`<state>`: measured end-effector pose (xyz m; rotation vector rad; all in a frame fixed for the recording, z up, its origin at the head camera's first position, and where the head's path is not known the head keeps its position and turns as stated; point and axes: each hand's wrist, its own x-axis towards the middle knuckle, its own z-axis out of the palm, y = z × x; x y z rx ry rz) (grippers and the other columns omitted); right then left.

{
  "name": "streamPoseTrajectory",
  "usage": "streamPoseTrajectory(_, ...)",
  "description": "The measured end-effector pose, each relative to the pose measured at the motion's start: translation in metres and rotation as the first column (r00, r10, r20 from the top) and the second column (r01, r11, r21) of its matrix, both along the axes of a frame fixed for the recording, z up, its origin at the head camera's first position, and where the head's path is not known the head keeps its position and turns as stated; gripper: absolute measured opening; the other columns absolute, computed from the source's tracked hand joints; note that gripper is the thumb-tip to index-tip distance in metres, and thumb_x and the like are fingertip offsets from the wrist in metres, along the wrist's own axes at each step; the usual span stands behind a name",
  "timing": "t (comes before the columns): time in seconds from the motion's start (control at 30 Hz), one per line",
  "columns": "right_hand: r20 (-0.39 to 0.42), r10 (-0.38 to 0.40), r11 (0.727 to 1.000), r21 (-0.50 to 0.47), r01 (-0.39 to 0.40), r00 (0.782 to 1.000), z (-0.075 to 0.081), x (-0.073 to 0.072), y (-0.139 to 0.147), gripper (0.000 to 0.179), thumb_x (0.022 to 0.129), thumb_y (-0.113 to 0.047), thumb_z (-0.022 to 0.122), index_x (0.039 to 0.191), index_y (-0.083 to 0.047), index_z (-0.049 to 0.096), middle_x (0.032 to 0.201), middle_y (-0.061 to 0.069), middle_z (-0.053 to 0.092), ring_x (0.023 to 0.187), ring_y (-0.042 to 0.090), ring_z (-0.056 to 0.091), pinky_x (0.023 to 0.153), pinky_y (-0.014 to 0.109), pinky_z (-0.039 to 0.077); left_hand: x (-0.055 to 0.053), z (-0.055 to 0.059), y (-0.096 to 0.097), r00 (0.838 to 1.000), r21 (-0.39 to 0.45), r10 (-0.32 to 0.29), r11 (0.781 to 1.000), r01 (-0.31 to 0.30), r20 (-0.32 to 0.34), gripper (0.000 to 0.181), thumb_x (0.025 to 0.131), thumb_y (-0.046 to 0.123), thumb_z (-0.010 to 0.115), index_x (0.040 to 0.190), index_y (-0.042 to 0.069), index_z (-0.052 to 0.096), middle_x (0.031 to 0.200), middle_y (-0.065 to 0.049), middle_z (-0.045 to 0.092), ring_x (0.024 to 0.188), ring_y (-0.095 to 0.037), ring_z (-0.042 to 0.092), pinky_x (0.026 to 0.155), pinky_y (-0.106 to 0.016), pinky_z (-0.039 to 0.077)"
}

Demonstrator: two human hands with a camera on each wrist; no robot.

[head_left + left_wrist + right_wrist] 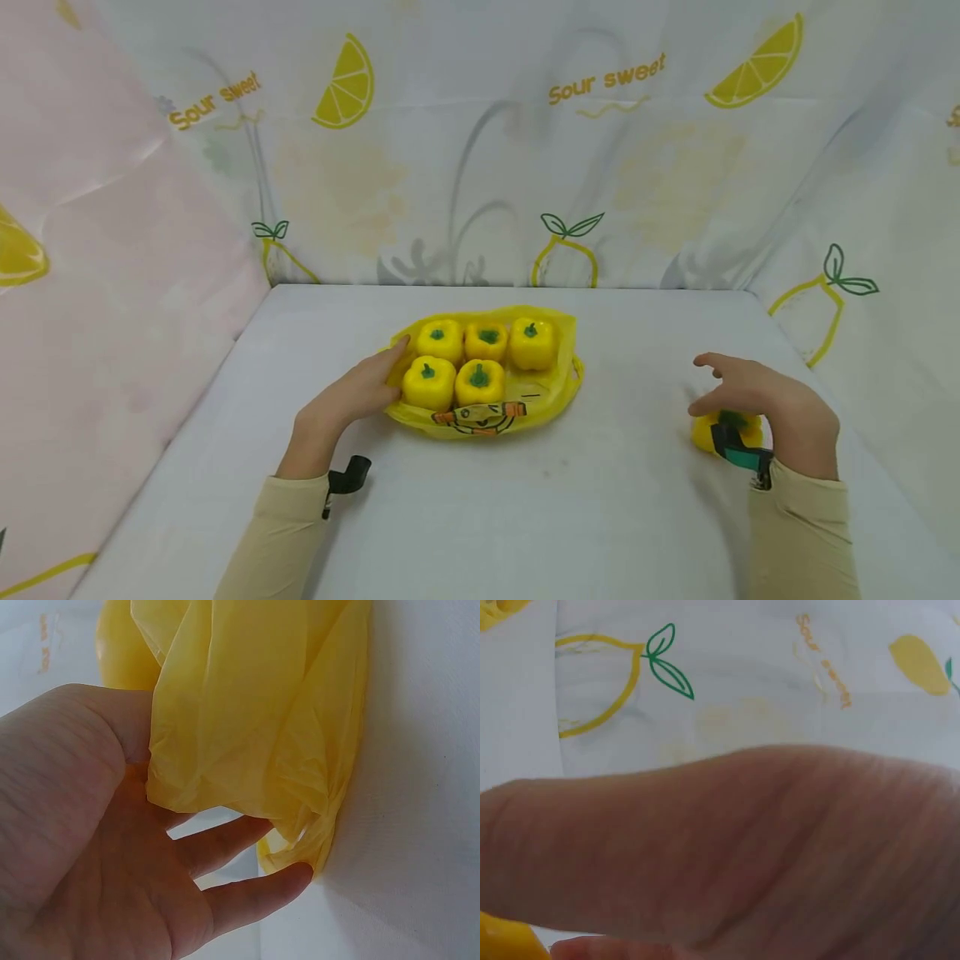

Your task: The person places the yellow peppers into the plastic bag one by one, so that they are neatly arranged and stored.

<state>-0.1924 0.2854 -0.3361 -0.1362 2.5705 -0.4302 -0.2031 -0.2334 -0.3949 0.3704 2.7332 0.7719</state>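
Note:
A yellow plastic bag [566, 367] lies spread open on the table, with several yellow bell peppers [480, 382] standing inside it, green stems up. My left hand [352, 387] holds the bag's left rim. In the left wrist view, the thumb of the left hand [135, 832] goes behind the bag's edge [240, 742] while the other fingers lie on the other side. Far to the right, my right hand [772, 400] hovers over a single yellow bell pepper [705, 433], thumb and forefinger apart. That pepper is partly hidden by the hand and wrist camera.
A white table surface [555, 517] extends around the bag. Behind it hangs a lemon-print cloth [450, 167], with more cloth on the left and right sides. A wrist camera [348, 477] sits on the left wrist.

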Motion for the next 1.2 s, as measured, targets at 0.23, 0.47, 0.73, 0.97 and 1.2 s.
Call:
streamPoseTrajectory(0.23,0.148,-0.063,0.994,-0.081,0.076,0.987,0.003,0.004,0.013,0.095,0.085,-0.039,0.074,0.15,0.006,0.021,0.142,0.045,0.03,0.112,0.047,0.053,0.079,0.049,0.055,0.0,0.001,0.001,1.0,0.007,-0.001,1.0,0.001,0.0,0.082,0.087,0.002,0.046,0.16,0.007,0.009,0.165,-0.017,0.023,0.152,-0.037,0.021,0.124,-0.056,0.019)
streamPoseTrajectory(0.47,0.181,-0.084,0.988,-0.116,0.106,0.98,-0.002,0.001,0.012,0.085,0.086,-0.035,0.072,0.146,0.006,0.029,0.139,0.045,0.033,0.106,0.039,0.056,0.075,0.043,0.057,-0.001,0.001,0.001,1.0,-0.005,-0.003,1.0,0.003,-0.003,0.083,0.087,0.001,0.045,0.16,0.007,0.008,0.165,-0.016,0.022,0.153,-0.037,0.021,0.124,-0.056,0.019)
streamPoseTrajectory(0.73,-0.084,0.021,0.998,-0.063,-0.026,0.996,-0.013,-0.006,0.006,0.077,0.082,-0.037,0.073,0.14,0.004,0.043,0.136,0.039,0.047,0.112,0.043,0.054,0.088,0.055,0.051,0.002,0.001,0.001,1.0,0.011,0.013,1.0,-0.013,0.018,0.083,0.086,0.001,0.045,0.161,0.009,0.008,0.165,-0.016,0.023,0.153,-0.037,0.02,0.124,-0.057,0.018)
streamPoseTrajectory(0.97,-0.173,0.003,0.993,-0.113,-0.023,0.985,-0.023,-0.012,-0.001,0.079,0.078,-0.034,0.075,0.141,0.002,0.045,0.138,0.031,0.048,0.112,0.039,0.049,0.093,0.054,0.046,0.002,0.001,0.001,1.0,0.01,0.008,1.0,-0.008,0.011,0.083,0.086,0.001,0.046,0.16,0.007,0.009,0.165,-0.016,0.023,0.152,-0.036,0.021,0.124,-0.056,0.019)
streamPoseTrajectory(1.2,-0.236,0.008,0.979,-0.195,-0.056,0.972,-0.029,-0.017,-0.009,0.075,0.076,-0.024,0.077,0.14,0.002,0.048,0.136,0.027,0.05,0.112,0.038,0.048,0.095,0.055,0.044,0.001,-0.001,0.002,1.0,0.009,0.004,1.0,-0.004,0.002,0.084,0.085,0.0,0.046,0.16,0.008,0.009,0.164,-0.017,0.025,0.152,-0.037,0.023,0.123,-0.056,0.02)
